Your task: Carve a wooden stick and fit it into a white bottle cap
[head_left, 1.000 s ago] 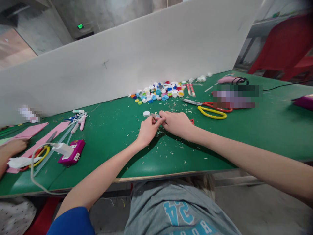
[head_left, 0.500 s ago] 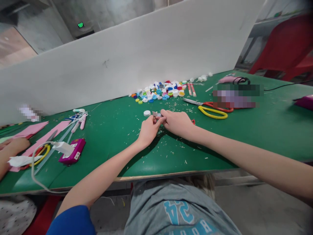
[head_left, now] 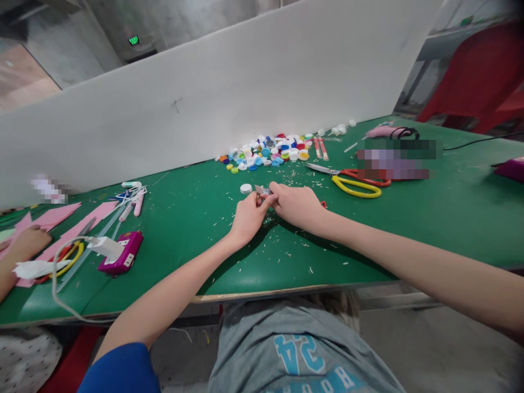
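Observation:
My left hand [head_left: 248,215] and my right hand [head_left: 295,204] meet over the green table, fingers pinched together. Between the fingertips shows a small flat greyish piece [head_left: 260,189] beside a small pale, shiny part [head_left: 267,191]; the fingers hide most of both. Which hand grips which part cannot be told. Just behind my left fingers lies a white bottle cap [head_left: 246,189]. A bit of red handle [head_left: 323,204] peeks out past my right hand. Thin pale shavings [head_left: 287,254] are scattered around and below both hands.
Many coloured caps [head_left: 268,152] are heaped against the white partition [head_left: 245,93]. Large scissors [head_left: 356,186] with red and yellow handles lie right of them. At the left are a magenta power block [head_left: 123,254], pink paper [head_left: 61,215] and another person's hand [head_left: 30,243].
The other person's hand at the left has shifted slightly over the pink paper, and a paper piece there has moved. My hands look nearly unchanged.

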`<action>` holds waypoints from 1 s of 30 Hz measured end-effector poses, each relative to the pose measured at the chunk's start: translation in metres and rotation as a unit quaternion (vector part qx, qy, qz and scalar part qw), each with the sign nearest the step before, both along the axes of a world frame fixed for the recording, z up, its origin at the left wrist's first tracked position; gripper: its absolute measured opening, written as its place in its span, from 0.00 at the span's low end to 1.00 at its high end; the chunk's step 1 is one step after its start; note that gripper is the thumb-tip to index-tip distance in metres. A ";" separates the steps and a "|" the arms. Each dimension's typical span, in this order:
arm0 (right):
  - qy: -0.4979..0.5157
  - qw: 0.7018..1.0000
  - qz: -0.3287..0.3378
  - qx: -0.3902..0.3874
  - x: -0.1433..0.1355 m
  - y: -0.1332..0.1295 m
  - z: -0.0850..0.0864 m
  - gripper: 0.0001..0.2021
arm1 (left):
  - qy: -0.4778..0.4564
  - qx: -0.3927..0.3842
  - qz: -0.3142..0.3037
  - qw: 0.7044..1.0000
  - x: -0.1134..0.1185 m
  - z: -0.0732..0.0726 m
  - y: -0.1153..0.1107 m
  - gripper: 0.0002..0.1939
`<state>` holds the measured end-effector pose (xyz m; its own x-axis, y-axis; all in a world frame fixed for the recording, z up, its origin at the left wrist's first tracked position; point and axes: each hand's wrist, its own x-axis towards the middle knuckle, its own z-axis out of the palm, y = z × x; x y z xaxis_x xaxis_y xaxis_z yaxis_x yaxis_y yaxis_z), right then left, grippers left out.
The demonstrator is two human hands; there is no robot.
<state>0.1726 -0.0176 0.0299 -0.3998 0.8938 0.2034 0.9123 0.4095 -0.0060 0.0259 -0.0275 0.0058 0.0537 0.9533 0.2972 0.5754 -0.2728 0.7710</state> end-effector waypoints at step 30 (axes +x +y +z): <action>0.052 0.994 -0.097 0.013 0.005 0.012 0.005 0.26 | 0.017 0.020 0.014 1.000 0.002 -0.002 0.001 0.26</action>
<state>0.1778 -0.0056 0.0347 -0.1966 0.9457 0.2588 0.9690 0.2278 -0.0961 0.0280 -0.0263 0.0035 0.0373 0.9422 0.3331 0.6099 -0.2855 0.7393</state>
